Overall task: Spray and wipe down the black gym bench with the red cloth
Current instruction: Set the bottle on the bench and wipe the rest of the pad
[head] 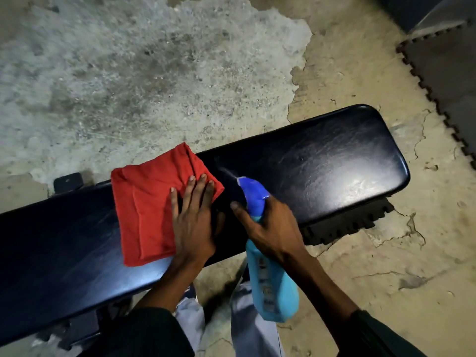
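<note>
The black gym bench (322, 161) runs across the view from lower left to upper right, its padded top shiny under the light. A folded red cloth (146, 210) lies flat on the bench near its middle. My left hand (194, 217) rests palm down on the cloth's right edge, fingers spread and pressing on it. My right hand (268, 225) grips a light blue spray bottle (273, 284) by its neck. The bottle's darker blue nozzle points up-left over the bench, just right of the cloth.
Worn, patchy concrete floor (154, 73) surrounds the bench. Dark interlocking rubber mats (443, 73) lie at the upper right, and another mat piece sits under the bench's right end. My legs in light trousers stand close against the bench's near side.
</note>
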